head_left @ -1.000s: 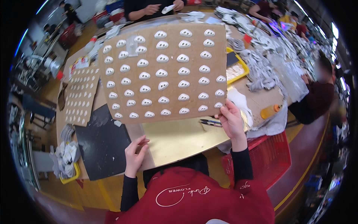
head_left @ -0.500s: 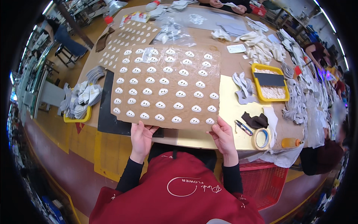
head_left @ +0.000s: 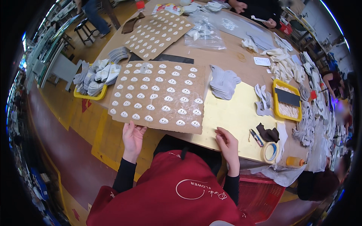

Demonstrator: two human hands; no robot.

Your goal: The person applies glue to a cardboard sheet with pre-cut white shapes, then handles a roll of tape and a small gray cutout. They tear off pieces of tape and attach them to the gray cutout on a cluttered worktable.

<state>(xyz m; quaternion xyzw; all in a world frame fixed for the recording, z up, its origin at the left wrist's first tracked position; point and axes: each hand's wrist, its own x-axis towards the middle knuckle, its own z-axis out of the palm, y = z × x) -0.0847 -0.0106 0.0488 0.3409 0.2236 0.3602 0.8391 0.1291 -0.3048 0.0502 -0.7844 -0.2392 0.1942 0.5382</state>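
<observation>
A brown cardboard sheet (head_left: 145,102) carries rows of small white rounded pieces, each with two dark dots. My left hand (head_left: 133,139) grips its near edge, thumb on top and fingers beneath. The sheet slants over the table's left front part. To the right of the sheet, my right hand (head_left: 227,143) is off the cardboard, fingers loosely bent and apart, above the pale yellow sheet (head_left: 230,120). Behind the yellow sheet's left part lies a stack of grey fabric pieces (head_left: 224,83). A second cardboard sheet (head_left: 156,34) with similar white pieces lies farther back.
On the left a yellow basket (head_left: 90,96) holds grey and white fabric pieces. At right are a yellow tray (head_left: 277,107), a tape roll (head_left: 269,152), a cutter knife (head_left: 256,138) and an orange bottle (head_left: 295,162). A red crate (head_left: 260,196) stands below. Another person's hand (head_left: 270,23) is across the table.
My right hand has let go of the cardboard sheet. The sheet has moved left and lower in my left hand, uncovering the grey stack. The view has shifted too.
</observation>
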